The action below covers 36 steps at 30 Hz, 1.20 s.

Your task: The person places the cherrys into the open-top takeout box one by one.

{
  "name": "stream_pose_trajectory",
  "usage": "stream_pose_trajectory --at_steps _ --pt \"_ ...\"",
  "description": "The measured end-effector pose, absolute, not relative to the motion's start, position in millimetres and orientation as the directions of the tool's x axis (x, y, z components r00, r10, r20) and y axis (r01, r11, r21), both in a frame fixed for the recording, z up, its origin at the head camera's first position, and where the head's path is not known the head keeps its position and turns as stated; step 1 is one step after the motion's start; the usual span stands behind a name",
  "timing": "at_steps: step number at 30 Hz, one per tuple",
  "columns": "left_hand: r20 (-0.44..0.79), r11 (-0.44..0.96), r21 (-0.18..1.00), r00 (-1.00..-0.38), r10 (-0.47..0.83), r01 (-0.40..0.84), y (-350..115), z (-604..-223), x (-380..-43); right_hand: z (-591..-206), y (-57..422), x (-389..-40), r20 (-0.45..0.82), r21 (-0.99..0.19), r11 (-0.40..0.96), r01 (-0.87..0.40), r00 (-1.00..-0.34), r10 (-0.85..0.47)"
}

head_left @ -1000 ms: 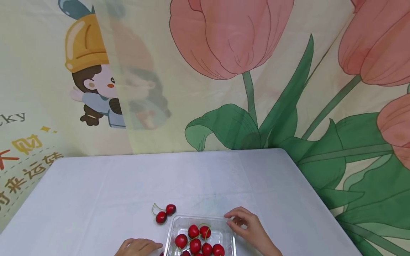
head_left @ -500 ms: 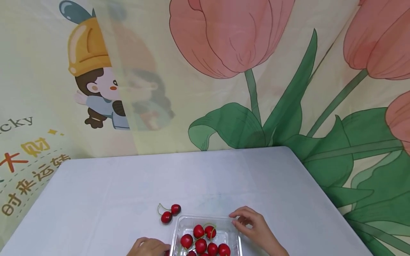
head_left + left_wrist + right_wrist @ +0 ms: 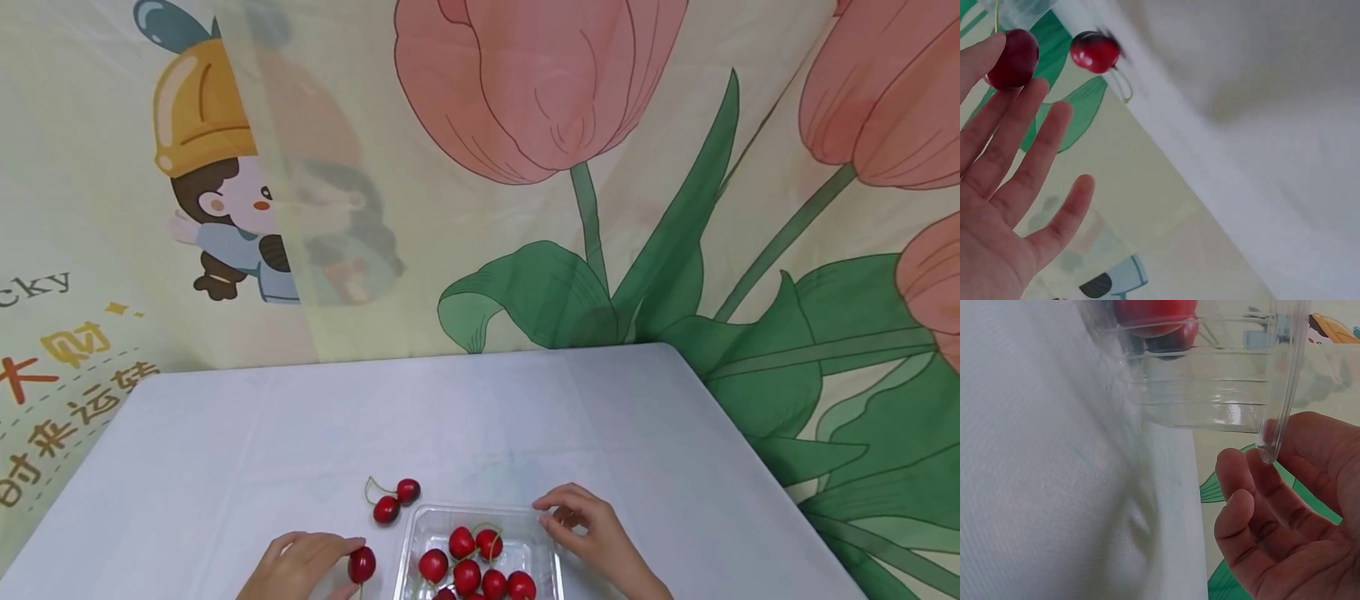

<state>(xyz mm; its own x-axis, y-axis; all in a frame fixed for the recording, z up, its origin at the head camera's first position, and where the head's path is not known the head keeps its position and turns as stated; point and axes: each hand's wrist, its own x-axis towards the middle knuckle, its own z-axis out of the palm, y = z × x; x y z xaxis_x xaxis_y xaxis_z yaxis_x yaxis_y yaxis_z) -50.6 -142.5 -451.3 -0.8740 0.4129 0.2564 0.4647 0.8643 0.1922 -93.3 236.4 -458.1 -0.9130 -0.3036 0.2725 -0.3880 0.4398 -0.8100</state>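
Note:
My left hand (image 3: 303,567) pinches a dark red cherry (image 3: 362,565) between thumb and fingertip, just left of the clear plastic box (image 3: 406,554). In the left wrist view this cherry (image 3: 1015,59) has its stem upward, and the other fingers of the hand (image 3: 1007,206) are spread. Several red cherries (image 3: 467,575) lie inside the box, some with green stems. At the box's far right corner my right hand (image 3: 592,533) holds the rim; in the right wrist view the box corner (image 3: 1266,450) sits between the fingers of that hand (image 3: 1291,512).
A pair of cherries (image 3: 387,509) joined by their stems lies on the white-covered table (image 3: 420,417), beyond the box's far left corner. A printed cloth (image 3: 360,325) with tulips and a cartoon figure hangs behind the table. The near part of the box is cut off in the head view.
My left hand has taken hold of the cherry beside the box, lifted it and drawn it a little left. The right hand stays at the box corner.

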Motion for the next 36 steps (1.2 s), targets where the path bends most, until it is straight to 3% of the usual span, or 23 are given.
stream_pose_trajectory --at_steps 3,6,17,29,36 --pt "0.509 0.840 0.122 -0.760 0.404 0.528 -135.1 -443.6 -52.5 -456.2 238.4 -93.3 0.267 -0.808 0.451 -0.379 -0.918 -0.293" --pt "0.585 0.809 0.122 -0.700 0.410 0.576 -125.3 -435.4 -55.5 -454.6 239.8 -92.5 0.276 -0.808 0.446 -0.385 -0.916 -0.292" --pt "0.588 0.706 0.070 -0.601 0.541 0.705 -98.7 -429.6 -66.8 -454.8 234.8 -92.4 0.282 -0.820 0.409 -0.399 -0.905 -0.319" --pt "0.584 0.537 -0.024 -0.424 0.693 0.843 -52.6 -431.6 -83.0 -454.2 235.2 -90.9 0.276 -0.817 0.419 -0.395 -0.908 -0.316" --pt "0.530 0.502 -0.051 -0.403 0.746 0.863 -27.5 -426.3 -85.3 -453.9 234.6 -90.0 0.292 -0.820 0.403 -0.407 -0.902 -0.318"
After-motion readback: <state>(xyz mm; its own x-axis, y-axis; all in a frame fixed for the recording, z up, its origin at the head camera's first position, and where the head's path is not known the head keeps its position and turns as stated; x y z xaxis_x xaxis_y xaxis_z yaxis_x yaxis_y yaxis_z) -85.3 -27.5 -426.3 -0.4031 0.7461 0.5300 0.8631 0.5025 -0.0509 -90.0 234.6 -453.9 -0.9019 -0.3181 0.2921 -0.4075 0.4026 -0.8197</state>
